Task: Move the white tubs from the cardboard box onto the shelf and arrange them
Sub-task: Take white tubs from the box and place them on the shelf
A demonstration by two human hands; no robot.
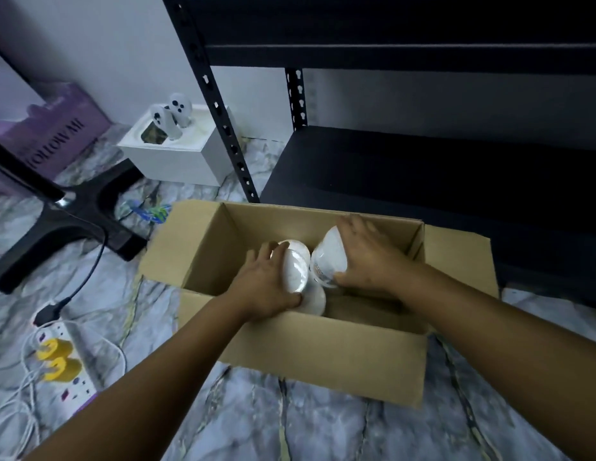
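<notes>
Hands at frame centre reach into the cardboard box: left hand grasps one white tub, right hand another. Black shelf, upper right, looks bare; nothing moved yet.

Open cardboard box on marble-patterned floor, just before black shelf. Both hands inside box. Left hand grips white tub lying on its side, lid facing up. Right hand holds second tub, tilted, touching first. Power strip with yellow plugs lies left; white box farther back.
</notes>
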